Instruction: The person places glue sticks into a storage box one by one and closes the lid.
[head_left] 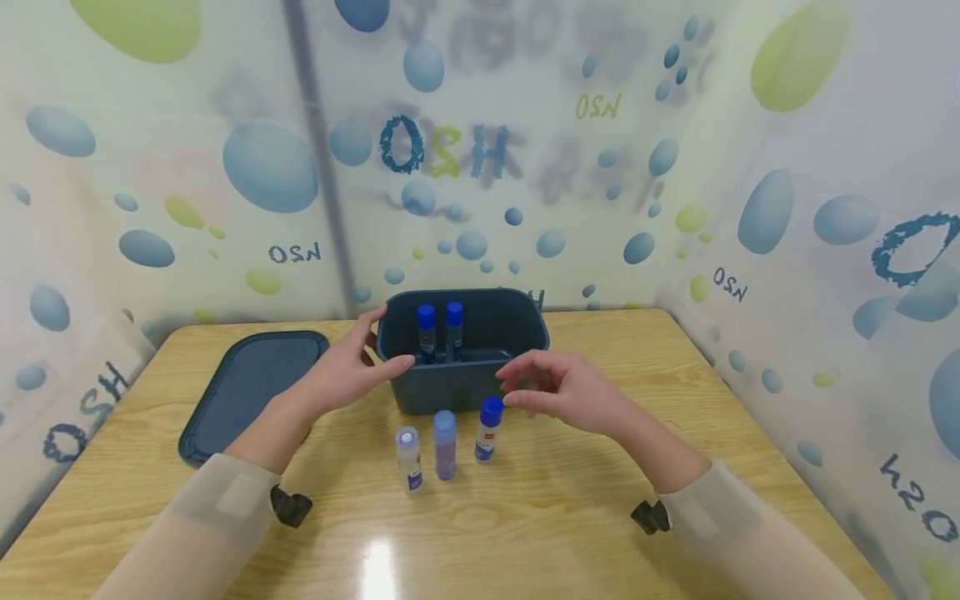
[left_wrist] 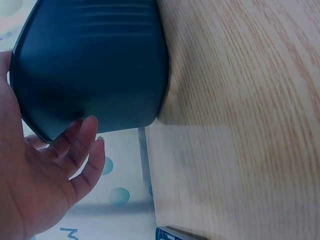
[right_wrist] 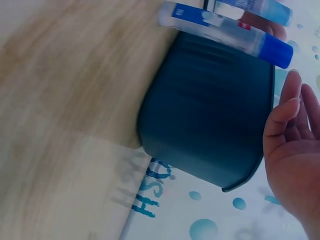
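A dark blue bin (head_left: 435, 392) stands at the back of the table, with two blue-capped glue sticks (head_left: 454, 333) upright inside by its left end. My left hand (head_left: 348, 367) rests at the bin's left end, thumb over the front rim, its other fingers by the end wall in the left wrist view. In front stand three tubes: a pale-capped clear one (head_left: 409, 462), one with a light blue cap (head_left: 445, 446) and a glue stick with a dark blue cap (head_left: 487, 429). Close beside that dark cap, my right hand (head_left: 566, 392) holds nothing, its fingers loosely bent.
A flat dark blue lid (head_left: 258, 379) lies on the wooden table (head_left: 570, 533), left of the bin and partly behind the left forearm. A patterned curtain (head_left: 480, 208) hangs behind the table and along its sides. Each sleeve carries a small black clip (head_left: 291, 506).
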